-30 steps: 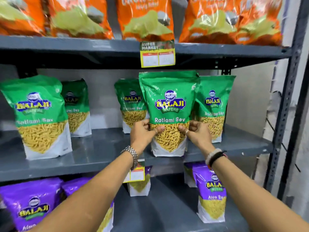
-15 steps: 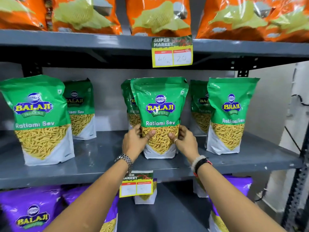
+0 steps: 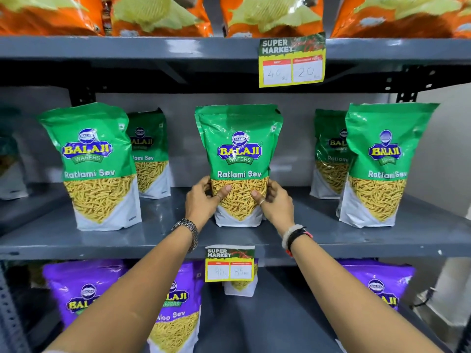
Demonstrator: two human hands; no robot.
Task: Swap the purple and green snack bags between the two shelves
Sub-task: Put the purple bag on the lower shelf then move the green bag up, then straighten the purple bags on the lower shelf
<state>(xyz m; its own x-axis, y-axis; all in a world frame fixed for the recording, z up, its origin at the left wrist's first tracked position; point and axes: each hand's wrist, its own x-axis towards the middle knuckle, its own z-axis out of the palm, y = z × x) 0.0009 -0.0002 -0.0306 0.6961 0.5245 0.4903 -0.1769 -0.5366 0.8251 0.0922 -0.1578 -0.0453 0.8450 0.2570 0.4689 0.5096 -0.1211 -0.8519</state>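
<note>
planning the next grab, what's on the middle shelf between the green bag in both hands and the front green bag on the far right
In the head view, between the held green bag and the front right bag, one more green bag stands farther back; the shelf in front of it is bare.

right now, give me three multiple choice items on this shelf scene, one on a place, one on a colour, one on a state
1. Where does the held green bag stand?
A. middle shelf
B. bottom shelf
C. floor

2. What colour are the bags on the shelf below?
A. orange
B. purple
C. blue

3. How is the bag held?
A. one hand on top
B. untouched
C. both hands at its sides

Answers: 1 A, its base sits on the middle shelf. 2 B, the purple bags stand there. 3 C, the left hand and right hand clasp it.
</note>
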